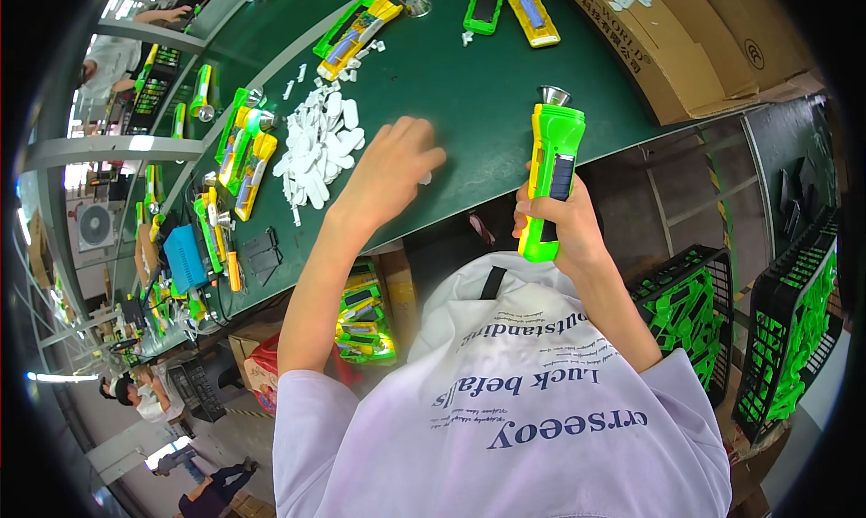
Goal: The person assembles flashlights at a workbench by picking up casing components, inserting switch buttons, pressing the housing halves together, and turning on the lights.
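Green worktable (487, 161) | flashlight (561, 134) in right hand (575, 222) | reflector (555, 95) beyond grip

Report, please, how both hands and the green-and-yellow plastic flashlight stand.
Right hand gripping flashlight, silver conical reflector at far end. Left hand over green tabletop, white piece alongside, grip unclear. White plastic heap to its left.

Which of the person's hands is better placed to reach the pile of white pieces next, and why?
Probably the left hand: it is nearer the white pile, while the right hand grips the green and yellow flashlight. Whether the left holds anything is unclear.
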`<action>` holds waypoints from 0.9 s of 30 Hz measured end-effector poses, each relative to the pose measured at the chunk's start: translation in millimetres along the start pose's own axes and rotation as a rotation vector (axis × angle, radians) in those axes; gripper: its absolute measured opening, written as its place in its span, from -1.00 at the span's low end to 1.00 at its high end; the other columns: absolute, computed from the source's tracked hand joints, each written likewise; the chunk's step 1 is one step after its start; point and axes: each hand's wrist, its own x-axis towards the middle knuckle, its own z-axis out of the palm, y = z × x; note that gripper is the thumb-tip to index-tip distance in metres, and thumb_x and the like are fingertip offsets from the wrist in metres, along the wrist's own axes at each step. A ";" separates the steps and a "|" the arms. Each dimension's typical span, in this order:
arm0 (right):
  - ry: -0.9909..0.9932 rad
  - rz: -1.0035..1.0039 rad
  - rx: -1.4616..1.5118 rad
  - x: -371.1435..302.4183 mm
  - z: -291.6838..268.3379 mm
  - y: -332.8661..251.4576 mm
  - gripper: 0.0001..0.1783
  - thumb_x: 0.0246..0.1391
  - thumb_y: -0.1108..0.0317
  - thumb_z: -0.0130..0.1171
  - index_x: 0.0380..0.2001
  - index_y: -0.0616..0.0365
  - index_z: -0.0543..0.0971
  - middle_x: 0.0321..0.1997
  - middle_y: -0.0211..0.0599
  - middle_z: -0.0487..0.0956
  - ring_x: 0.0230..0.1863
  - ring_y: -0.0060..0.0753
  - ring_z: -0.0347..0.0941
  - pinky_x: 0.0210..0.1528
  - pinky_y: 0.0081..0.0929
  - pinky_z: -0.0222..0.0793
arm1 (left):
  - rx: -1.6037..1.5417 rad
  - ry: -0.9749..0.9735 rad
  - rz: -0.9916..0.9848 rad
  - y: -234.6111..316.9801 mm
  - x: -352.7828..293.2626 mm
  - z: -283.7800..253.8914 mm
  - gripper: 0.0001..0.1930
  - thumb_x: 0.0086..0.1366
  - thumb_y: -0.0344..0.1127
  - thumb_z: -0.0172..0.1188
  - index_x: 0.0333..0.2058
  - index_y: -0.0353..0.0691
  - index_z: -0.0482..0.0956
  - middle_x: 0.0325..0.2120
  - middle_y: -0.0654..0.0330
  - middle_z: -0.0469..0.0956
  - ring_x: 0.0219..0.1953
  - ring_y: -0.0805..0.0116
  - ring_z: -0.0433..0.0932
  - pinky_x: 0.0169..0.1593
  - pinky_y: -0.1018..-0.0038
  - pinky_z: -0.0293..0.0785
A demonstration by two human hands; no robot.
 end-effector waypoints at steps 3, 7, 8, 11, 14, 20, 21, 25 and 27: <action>-0.055 0.009 0.020 1.1 -7.3 1.7 -0.40 -0.23 0.60 0.17 -0.01 0.26 0.31 -0.46 -0.27 0.47 -0.51 -0.35 0.48 -0.44 -0.34 0.51 | -0.070 0.045 -0.442 10.0 -0.6 -2.1 -0.84 0.20 -0.47 0.18 -0.22 -0.25 0.52 -0.29 0.00 0.49 -0.25 -0.03 0.55 -0.27 0.19 0.46; -0.126 0.018 0.008 0.0 -8.6 2.5 -0.36 -0.25 0.61 0.19 0.01 0.24 0.29 -0.46 -0.24 0.49 -0.49 -0.35 0.50 -0.41 -0.34 0.51 | -0.109 -0.180 -0.672 14.1 0.7 -7.0 -0.72 0.22 -0.33 0.24 -0.14 -0.29 0.46 -0.41 -0.06 0.51 -0.27 -0.10 0.56 -0.23 0.14 0.45; -0.125 0.018 0.005 -0.1 -7.8 2.5 -0.36 -0.25 0.61 0.19 0.01 0.24 0.29 -0.46 -0.24 0.49 -0.49 -0.35 0.50 -0.41 -0.34 0.51 | -0.141 -0.163 -0.610 11.9 -1.7 -5.0 -0.70 0.20 -0.33 0.24 -0.13 -0.30 0.45 -0.39 -0.07 0.52 -0.26 -0.11 0.56 -0.21 0.14 0.46; -0.122 0.005 0.007 -1.5 -6.0 1.8 -0.36 -0.26 0.61 0.20 0.00 0.25 0.28 -0.46 -0.24 0.49 -0.49 -0.35 0.50 -0.41 -0.36 0.51 | -0.120 -0.146 -0.546 16.0 -2.1 -6.2 -0.66 0.16 -0.37 0.25 -0.10 -0.30 0.42 -0.34 -0.09 0.52 -0.24 -0.13 0.55 -0.16 0.13 0.46; -0.142 0.002 -0.022 -2.4 -6.6 1.4 -0.36 -0.27 0.61 0.21 -0.01 0.27 0.29 -0.46 -0.24 0.50 -0.51 -0.34 0.50 -0.41 -0.36 0.50 | -0.077 -0.196 -0.565 19.7 0.3 -12.1 -0.62 0.10 -0.43 0.24 -0.08 -0.30 0.41 -0.30 -0.10 0.52 -0.21 -0.15 0.53 -0.12 0.12 0.46; -0.122 -0.003 -0.054 -5.7 -6.3 1.5 -0.39 -0.27 0.60 0.21 -0.03 0.28 0.32 -0.46 -0.25 0.51 -0.51 -0.34 0.50 -0.41 -0.37 0.50 | -0.095 -0.297 -0.546 16.3 -2.2 -10.3 -0.59 0.00 -0.51 0.22 -0.11 -0.29 0.40 -0.32 -0.06 0.51 -0.22 -0.14 0.52 -0.12 0.13 0.45; -0.133 -0.006 -0.061 -6.2 -5.3 1.1 -0.40 -0.27 0.60 0.21 -0.04 0.27 0.32 -0.45 -0.25 0.51 -0.51 -0.34 0.50 -0.41 -0.37 0.50 | -0.104 -0.276 -0.509 16.6 -2.6 -9.9 -0.60 -0.02 -0.51 0.22 -0.13 -0.30 0.42 -0.34 -0.06 0.51 -0.24 -0.10 0.53 -0.14 0.15 0.46; -0.110 -0.002 -0.058 -7.4 -1.1 -0.6 -0.53 -0.27 0.66 0.18 -0.19 0.18 0.34 -0.47 -0.24 0.52 -0.51 -0.36 0.50 -0.42 -0.38 0.47 | -0.560 -0.054 -0.344 42.1 15.9 -16.2 -0.72 0.01 -0.57 0.22 -0.24 -0.33 0.47 -0.34 0.14 0.50 -0.29 0.38 0.56 -0.20 0.49 0.50; -0.115 -0.005 -0.069 -8.7 0.9 0.5 -0.50 -0.27 0.66 0.18 -0.16 0.19 0.34 -0.46 -0.24 0.52 -0.50 -0.37 0.51 -0.41 -0.39 0.47 | -0.913 0.087 -0.345 63.3 19.3 -10.4 -0.73 0.04 -0.59 0.22 -0.23 -0.33 0.47 -0.33 0.18 0.49 -0.28 0.45 0.54 -0.16 0.50 0.52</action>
